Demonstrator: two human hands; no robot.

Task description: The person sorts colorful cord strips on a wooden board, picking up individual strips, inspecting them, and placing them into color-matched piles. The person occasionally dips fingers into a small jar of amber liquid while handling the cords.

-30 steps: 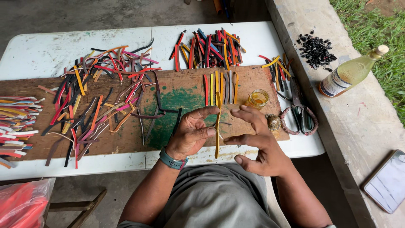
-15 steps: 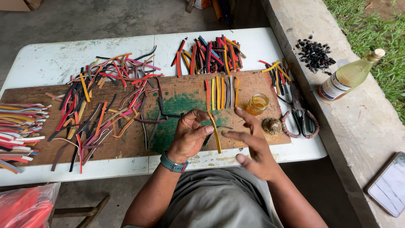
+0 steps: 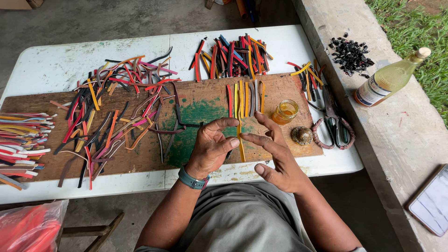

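Head view: left hand (image 3: 212, 148) fingers pinching yellow strip (image 3: 240, 140) at mid-length; right hand (image 3: 275, 156) fingers spread wide, fingertips touching strip's side. Strip flat on wooden board (image 3: 140, 154). Glass jar (image 3: 285, 111) just beyond right fingers; likely tipped by careless reach. Light pinch could let strip slip.

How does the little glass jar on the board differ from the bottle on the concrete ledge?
The small round glass jar stands upright and open on the wooden board; the tall glass bottle lies tilted on the grey concrete ledge, corked. The jar is squat and holds amber liquid; the bottle is long-necked, labelled, with paler yellow-green liquid. Both are clear glass.
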